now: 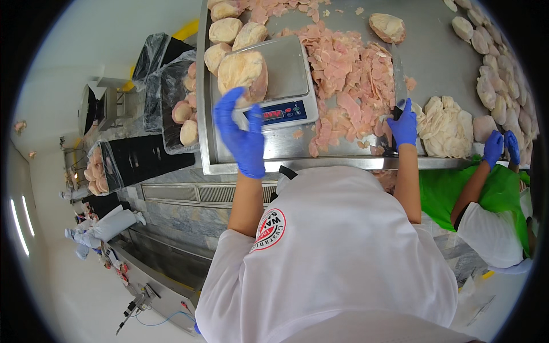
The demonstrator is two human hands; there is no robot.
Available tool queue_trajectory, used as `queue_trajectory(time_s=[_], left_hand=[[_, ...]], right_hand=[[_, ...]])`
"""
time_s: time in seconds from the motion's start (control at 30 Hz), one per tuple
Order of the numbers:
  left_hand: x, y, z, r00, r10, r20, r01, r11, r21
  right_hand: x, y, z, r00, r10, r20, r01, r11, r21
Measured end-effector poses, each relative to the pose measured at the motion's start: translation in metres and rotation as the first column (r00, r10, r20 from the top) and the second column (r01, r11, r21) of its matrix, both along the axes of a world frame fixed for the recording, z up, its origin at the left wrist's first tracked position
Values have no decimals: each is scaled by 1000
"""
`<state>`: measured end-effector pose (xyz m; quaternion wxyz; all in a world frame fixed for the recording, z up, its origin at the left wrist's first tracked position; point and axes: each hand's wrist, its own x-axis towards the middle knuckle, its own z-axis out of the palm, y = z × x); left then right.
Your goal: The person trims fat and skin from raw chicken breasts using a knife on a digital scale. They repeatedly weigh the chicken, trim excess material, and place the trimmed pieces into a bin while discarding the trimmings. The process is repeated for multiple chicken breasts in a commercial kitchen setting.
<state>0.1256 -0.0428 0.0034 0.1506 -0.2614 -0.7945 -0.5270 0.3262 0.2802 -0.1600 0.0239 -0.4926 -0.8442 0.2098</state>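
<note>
My left hand (240, 134), in a blue glove, is open beside the near left corner of a digital scale (306, 86). Its fingers are curved apart, with the tips just below a pale, rounded piece of meat (243, 74) over the scale's left side. Whether a fingertip touches the meat I cannot tell. My right hand (404, 127), also blue-gloved, grips a knife (400, 74) by its dark handle, with the forefinger stretched along it and the blade pointing away from me. Left of the knife, thin pink meat trimmings (354, 86) lie in a heap.
A steel table (432, 51) carries several rounded meat pieces (225, 30) at left, one at the back (387, 27), and a pale heap of skins (446, 128). Lined black crates (151, 163) stand left. A co-worker's gloved hands (493, 148) are at the right.
</note>
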Motion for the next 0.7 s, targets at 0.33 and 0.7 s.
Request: queue_trajectory(time_s=[0.33,0.7], left_hand=[[-61,29,-25,965,166,-205,-233,899,-370],[-92,10,-40,913,-246,326,123,927,354]], right_hand=[[21,-2,-13,913,-76,-400,42,995,-92],[-9,-30,47,737,16,-676,-138,982,-127]])
